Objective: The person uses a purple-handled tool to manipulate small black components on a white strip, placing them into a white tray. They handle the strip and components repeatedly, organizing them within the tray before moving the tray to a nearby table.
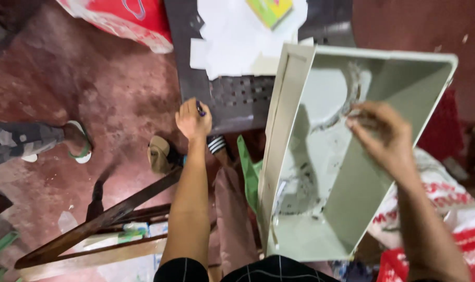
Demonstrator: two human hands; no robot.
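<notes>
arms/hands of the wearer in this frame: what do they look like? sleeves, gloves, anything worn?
Both arms are bare from the bottom edge of the frame to the fingers: no sleeves, gloves, watch or bands show. The left hand and right hand carry no visible rings, though the right one is motion-blurred. At the bottom edge, dark cloth with thin pale check lines shows.

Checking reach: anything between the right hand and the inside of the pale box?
Nothing visible. The right hand is already inside the open pale box, fingers on its smeared inner wall. The left hand, apart to the left, holds a small dark pen-like thing over the dark perforated table.
</notes>
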